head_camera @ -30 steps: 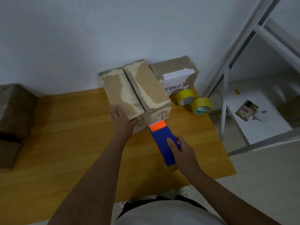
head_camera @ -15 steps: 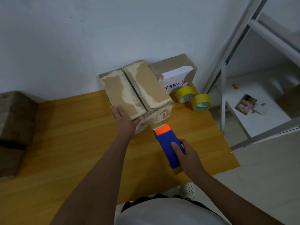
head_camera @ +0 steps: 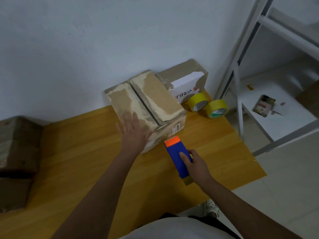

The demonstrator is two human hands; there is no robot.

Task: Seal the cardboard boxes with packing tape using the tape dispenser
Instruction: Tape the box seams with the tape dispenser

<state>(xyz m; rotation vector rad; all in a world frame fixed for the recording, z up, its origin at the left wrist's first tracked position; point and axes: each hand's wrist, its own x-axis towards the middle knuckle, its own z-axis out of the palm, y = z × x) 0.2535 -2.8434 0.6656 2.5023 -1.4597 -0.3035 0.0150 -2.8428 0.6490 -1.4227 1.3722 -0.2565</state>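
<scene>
A: What changed?
B: My right hand point(head_camera: 195, 163), gripping the tape dispenser point(head_camera: 177, 156), drew back off the cardboard box point(head_camera: 148, 104); my left hand point(head_camera: 134, 133), fingers flat, slid further onto its near corner. The centre seam looks unsealed.
A: Counts?
B: One dispenser, two yellow tape rolls point(head_camera: 208, 105), one labelled box point(head_camera: 186, 80) behind.

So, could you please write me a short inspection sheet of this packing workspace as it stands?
Surface: wooden table, against the wall.
Job's things: cardboard box, centre seam untaped; blue tape dispenser at its near side.
Clutter: second box; two yellow tape rolls; stacked boxes at left.
Grippers: left hand flat on the box; right hand grips the dispenser.
Cables: nothing seen.
Surroundings: white shelving at right.
</scene>
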